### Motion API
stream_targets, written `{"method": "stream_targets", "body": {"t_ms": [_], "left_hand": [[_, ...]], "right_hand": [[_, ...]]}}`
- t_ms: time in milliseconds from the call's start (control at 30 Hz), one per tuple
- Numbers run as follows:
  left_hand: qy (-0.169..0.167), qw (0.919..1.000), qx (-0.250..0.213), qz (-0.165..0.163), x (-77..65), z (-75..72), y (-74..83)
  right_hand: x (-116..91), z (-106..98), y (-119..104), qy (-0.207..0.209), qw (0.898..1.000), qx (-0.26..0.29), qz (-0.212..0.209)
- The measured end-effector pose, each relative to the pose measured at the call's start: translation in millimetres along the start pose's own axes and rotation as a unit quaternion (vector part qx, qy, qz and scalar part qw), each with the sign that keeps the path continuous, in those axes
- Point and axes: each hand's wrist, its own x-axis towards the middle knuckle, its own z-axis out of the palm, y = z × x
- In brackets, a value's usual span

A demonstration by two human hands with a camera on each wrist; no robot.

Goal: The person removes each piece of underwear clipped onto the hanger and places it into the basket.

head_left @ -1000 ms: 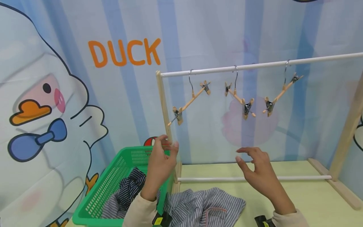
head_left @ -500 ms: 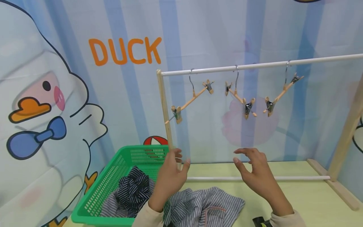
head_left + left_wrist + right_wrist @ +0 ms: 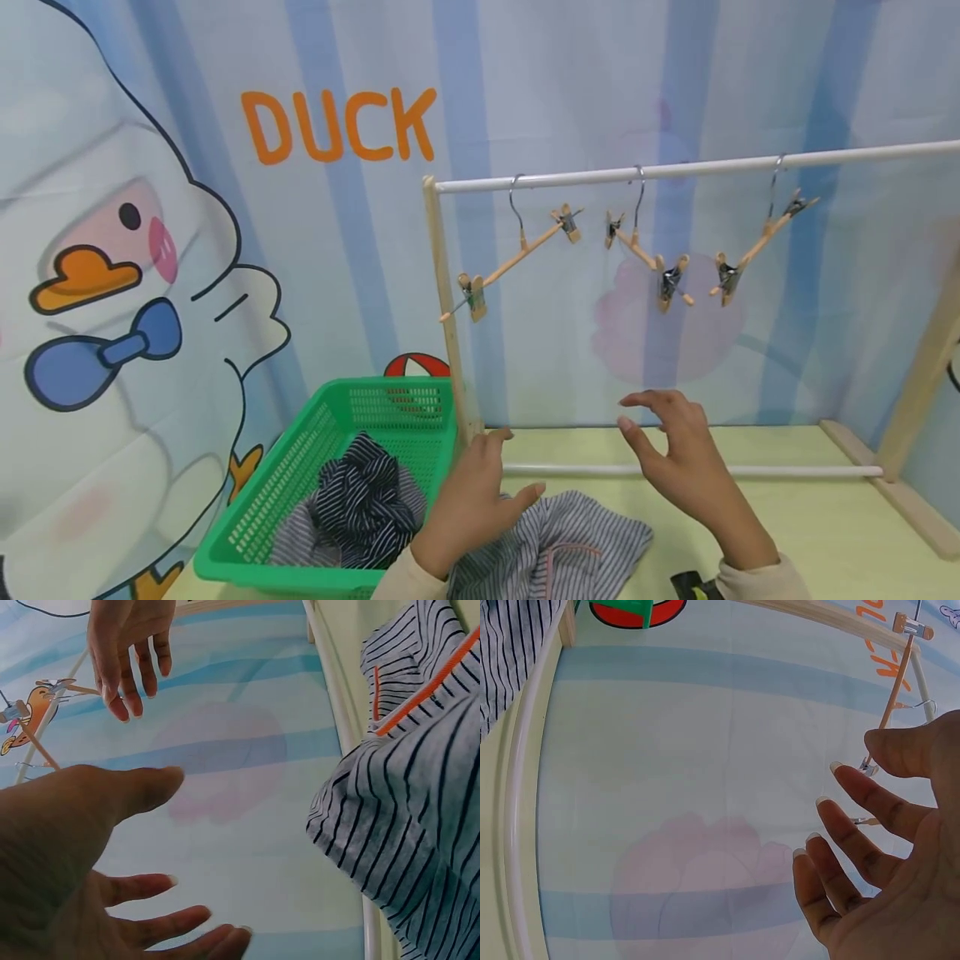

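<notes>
My left hand (image 3: 480, 496) hovers over the near left of the table, fingers spread and holding nothing. Just below it lies a crumpled grey garment with dark stripes and orange trim (image 3: 585, 533), which also fills the right side of the left wrist view (image 3: 397, 802). My right hand (image 3: 686, 454) hangs in the air to the right of the garment, thumb and fingers apart around nothing. Above both hands, three wooden clip hangers dangle from a white rod: a left one (image 3: 517, 260), a middle one (image 3: 636, 250) and a right one (image 3: 757, 247). Their clips hold nothing.
A green plastic basket (image 3: 258, 492) stands left of the rack, with a dark striped cloth (image 3: 367, 500) and a grey one inside. The wooden rack has a left post (image 3: 442, 300), a low white bar (image 3: 577, 471) and a right foot (image 3: 892, 487). A printed curtain hangs behind.
My left hand has come down and to the right, from beside the basket's back edge to over the garment. The left hanger has swung slightly. My right hand has hardly moved.
</notes>
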Motion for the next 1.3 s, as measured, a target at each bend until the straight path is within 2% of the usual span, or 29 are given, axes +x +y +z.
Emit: {"method": "stream_targets", "body": {"t_ms": [100,233,333,400,533,700,900,1000,1133,1300], "left_hand": [[-0.052,0.9984,0.017,-0.012,-1.9,1.5,-1.7],[-0.126,0.9907,0.033,-0.04,-4.0,8.1,-4.5],[-0.173,0.9829,0.025,-0.058,-6.1,13.0,-3.9],[-0.192,0.9792,0.014,-0.064,-6.7,15.8,-3.0],[-0.203,0.9767,0.019,-0.066,-8.0,18.9,-1.5],[-0.206,0.9749,0.06,-0.06,-9.5,23.1,0.9],[-0.227,0.9678,0.089,-0.063,-10.4,29.3,2.6],[-0.234,0.9649,0.108,-0.053,-11.8,31.5,1.9],[-0.24,0.9643,0.103,-0.041,-13.1,33.3,1.5],[-0.254,0.9625,0.082,-0.047,-12.7,33.0,3.8]], "right_hand": [[1.0,-0.1,-0.2,-0.001,1.0,0.0,-0.004],[0.7,1.5,-0.5,-0.01,1.0,0.001,-0.001],[0.1,3.7,-0.9,-0.021,1.0,0.0,0.007],[-0.3,3.6,-1.1,-0.027,1.0,-0.001,0.012],[-0.9,3.1,-1.9,-0.029,0.999,-0.001,0.013],[-1.0,2.3,-1.0,-0.008,1.0,-0.003,-0.003],[-0.4,1.8,-0.1,-0.003,1.0,-0.005,-0.011],[-0.6,1.1,-0.2,-0.005,1.0,-0.005,-0.007],[-0.5,0.7,0.3,-0.001,1.0,-0.007,-0.01],[-0.2,0.8,1.8,0.003,1.0,-0.008,-0.017]]}}
